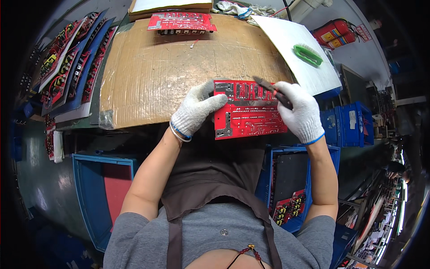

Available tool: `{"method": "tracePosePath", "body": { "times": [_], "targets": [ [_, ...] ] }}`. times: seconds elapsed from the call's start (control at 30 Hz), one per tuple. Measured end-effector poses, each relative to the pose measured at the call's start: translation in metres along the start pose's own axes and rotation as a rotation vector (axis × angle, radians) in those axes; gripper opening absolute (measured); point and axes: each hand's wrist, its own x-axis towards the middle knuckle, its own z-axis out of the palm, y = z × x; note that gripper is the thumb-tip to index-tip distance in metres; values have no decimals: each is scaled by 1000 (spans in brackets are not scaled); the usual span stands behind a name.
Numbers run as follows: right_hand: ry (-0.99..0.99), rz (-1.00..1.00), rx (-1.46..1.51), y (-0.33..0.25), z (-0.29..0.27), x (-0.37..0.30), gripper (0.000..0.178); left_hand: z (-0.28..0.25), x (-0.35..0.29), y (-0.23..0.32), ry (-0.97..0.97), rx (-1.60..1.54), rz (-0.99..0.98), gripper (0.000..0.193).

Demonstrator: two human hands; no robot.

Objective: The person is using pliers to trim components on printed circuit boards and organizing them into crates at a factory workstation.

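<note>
A red circuit board (251, 120) is held up before me at the near edge of the cardboard, solder side facing me. My left hand (195, 108), in a white knitted glove, grips its left end with the thumb on the face. In my gloved right hand (301, 110) is a pair of pliers (270, 88) with dark jaws, pointing up and left across the board's top right part. That hand covers the board's right edge. A second red board (181, 22), with components underneath, lies at the far side of the cardboard.
Cardboard (143, 80) covers the bench, with a small red scrap (194, 44) on it. A green brush (308, 54) rests on a white sheet (273, 38) at right. Boards between blue dividers (87, 58) stand left. Blue bins (80, 193) flank me; fire extinguishers (333, 33) are back right.
</note>
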Motion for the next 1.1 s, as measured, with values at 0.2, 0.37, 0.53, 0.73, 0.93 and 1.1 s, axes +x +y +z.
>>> {"method": "tracePosePath", "body": {
  "times": [0.2,0.37,0.53,0.73,0.93,1.1],
  "targets": [
    [-3,-155,-188,-13,-4,-1,44,-2,-1,1,6,-20,-19,47],
    [40,-262,-338,-21,-3,-1,49,-2,1,-1,-5,-9,-4,47],
    [27,-280,-410,-23,-1,0,45,-2,1,-2,1,-22,-6,47],
    [63,64,58,-5,4,-5,32,-1,3,-1,4,-7,-15,47],
    [125,136,13,-6,9,-34,41,-2,2,0,16,-5,-10,49],
    [137,112,-151,-33,7,-53,53,-2,1,0,18,-2,-17,49]
  ]
}}
